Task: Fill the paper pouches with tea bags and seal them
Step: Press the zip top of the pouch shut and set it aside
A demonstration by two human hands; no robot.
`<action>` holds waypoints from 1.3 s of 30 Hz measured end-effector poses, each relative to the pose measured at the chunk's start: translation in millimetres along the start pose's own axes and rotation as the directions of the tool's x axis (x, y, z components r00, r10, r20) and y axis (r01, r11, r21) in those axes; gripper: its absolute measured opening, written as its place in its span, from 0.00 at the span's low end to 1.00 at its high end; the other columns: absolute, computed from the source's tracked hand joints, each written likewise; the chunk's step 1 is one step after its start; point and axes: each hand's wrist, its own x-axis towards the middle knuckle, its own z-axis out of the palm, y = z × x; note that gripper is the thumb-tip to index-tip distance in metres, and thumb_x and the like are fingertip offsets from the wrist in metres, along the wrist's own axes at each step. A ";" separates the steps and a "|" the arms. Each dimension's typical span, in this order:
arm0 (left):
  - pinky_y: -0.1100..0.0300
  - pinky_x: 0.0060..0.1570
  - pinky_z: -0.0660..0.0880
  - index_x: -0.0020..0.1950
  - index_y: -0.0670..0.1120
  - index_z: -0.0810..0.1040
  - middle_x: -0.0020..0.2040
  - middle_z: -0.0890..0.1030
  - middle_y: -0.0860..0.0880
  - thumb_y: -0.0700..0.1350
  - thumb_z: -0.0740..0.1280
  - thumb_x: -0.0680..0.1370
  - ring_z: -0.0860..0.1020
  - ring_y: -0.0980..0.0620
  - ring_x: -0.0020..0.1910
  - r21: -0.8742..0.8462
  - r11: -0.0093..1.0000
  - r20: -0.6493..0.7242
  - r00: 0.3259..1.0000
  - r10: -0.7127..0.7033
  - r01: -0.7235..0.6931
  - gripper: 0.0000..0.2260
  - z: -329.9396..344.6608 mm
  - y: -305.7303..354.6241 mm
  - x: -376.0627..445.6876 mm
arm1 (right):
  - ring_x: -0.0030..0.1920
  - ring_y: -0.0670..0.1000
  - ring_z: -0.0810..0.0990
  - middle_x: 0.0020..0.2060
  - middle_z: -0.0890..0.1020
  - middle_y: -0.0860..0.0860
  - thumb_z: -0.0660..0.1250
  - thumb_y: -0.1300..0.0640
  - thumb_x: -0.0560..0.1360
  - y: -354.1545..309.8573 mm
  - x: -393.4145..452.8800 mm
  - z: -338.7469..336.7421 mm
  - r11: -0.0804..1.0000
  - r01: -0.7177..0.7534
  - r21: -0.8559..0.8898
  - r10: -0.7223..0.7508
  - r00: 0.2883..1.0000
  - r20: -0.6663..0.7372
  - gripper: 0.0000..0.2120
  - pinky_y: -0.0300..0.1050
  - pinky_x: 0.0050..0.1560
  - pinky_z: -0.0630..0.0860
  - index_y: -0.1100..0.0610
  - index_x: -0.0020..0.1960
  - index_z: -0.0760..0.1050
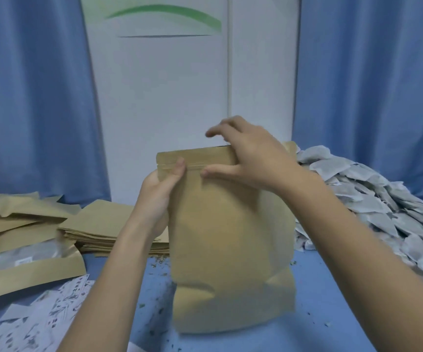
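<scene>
Blue table underneath, heaped grey-white tea bags right. Bulging brown kraft-paper pouch upright at centre, blurred. Right hand pinching its top strip; left hand gripping the upper-left edge.

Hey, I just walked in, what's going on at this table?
A person is closing a brown paper pouch that stands upright on the blue table. The left hand grips its top left edge, thumb on the zip strip, while the right hand pinches the top edge. A heap of tea bags lies to the right, a stack of flat pouches to the left.
</scene>
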 end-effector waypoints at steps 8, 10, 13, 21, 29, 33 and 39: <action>0.57 0.39 0.73 0.43 0.39 0.81 0.38 0.81 0.45 0.48 0.70 0.74 0.76 0.50 0.38 0.132 0.985 -0.253 0.958 0.138 -0.108 0.11 1.5 -7.6 -8.9 | 0.41 0.42 0.75 0.35 0.77 0.38 0.76 0.40 0.62 2.6 10.3 10.2 0.964 -0.163 0.209 0.122 0.972 0.199 0.15 0.38 0.41 0.71 0.46 0.43 0.78; 0.56 0.40 0.69 0.45 0.34 0.79 0.37 0.78 0.43 0.46 0.68 0.76 0.73 0.50 0.38 0.147 0.982 -0.271 0.950 0.155 -0.118 0.14 5.6 -11.9 -10.0 | 0.40 0.39 0.76 0.35 0.79 0.38 0.76 0.42 0.63 3.8 11.4 11.7 0.955 -0.190 0.227 0.131 0.959 0.252 0.14 0.31 0.37 0.70 0.46 0.43 0.79; 0.60 0.36 0.71 0.43 0.42 0.79 0.33 0.80 0.51 0.46 0.67 0.77 0.75 0.54 0.35 0.174 0.978 -0.264 0.952 0.157 -0.113 0.09 15.2 -18.3 -12.0 | 0.37 0.39 0.77 0.34 0.81 0.41 0.74 0.43 0.65 1.5 17.6 8.4 0.937 -0.228 0.266 0.124 0.926 0.357 0.10 0.34 0.35 0.71 0.47 0.41 0.81; 0.69 0.30 0.73 0.40 0.44 0.80 0.30 0.82 0.53 0.43 0.68 0.76 0.77 0.60 0.29 0.070 0.990 -0.310 0.940 0.140 -0.124 0.06 20.6 -25.2 -12.3 | 0.32 0.41 0.74 0.29 0.77 0.44 0.72 0.46 0.70 -9.0 24.8 4.5 0.971 -0.174 0.167 0.083 0.890 0.448 0.09 0.38 0.31 0.66 0.48 0.35 0.78; 0.59 0.36 0.67 0.33 0.50 0.76 0.22 0.74 0.58 0.46 0.71 0.74 0.68 0.62 0.26 0.292 0.937 -0.474 0.821 0.318 -0.195 0.10 18.3 -36.4 -4.9 | 0.38 0.47 0.79 0.33 0.82 0.50 0.71 0.47 0.69 -14.0 30.4 16.5 0.989 -0.093 0.111 0.048 0.932 0.359 0.09 0.44 0.37 0.75 0.54 0.40 0.81; 0.63 0.38 0.70 0.36 0.51 0.77 0.27 0.79 0.59 0.48 0.70 0.75 0.72 0.62 0.30 0.320 0.924 -0.465 0.814 0.347 -0.210 0.08 16.3 -40.5 -6.8 | 0.30 0.41 0.73 0.26 0.76 0.44 0.73 0.45 0.68 -3.0 31.0 13.3 0.991 -0.079 0.106 0.027 0.905 0.425 0.11 0.38 0.28 0.68 0.51 0.34 0.77; 0.60 0.34 0.69 0.31 0.49 0.79 0.28 0.76 0.54 0.48 0.72 0.72 0.72 0.56 0.31 0.244 0.962 -0.330 0.922 0.204 -0.126 0.10 13.9 -33.7 -6.7 | 0.27 0.43 0.68 0.22 0.70 0.46 0.73 0.47 0.68 0.3 29.0 24.7 0.996 -0.006 0.089 -0.027 0.934 0.357 0.13 0.42 0.30 0.64 0.52 0.31 0.75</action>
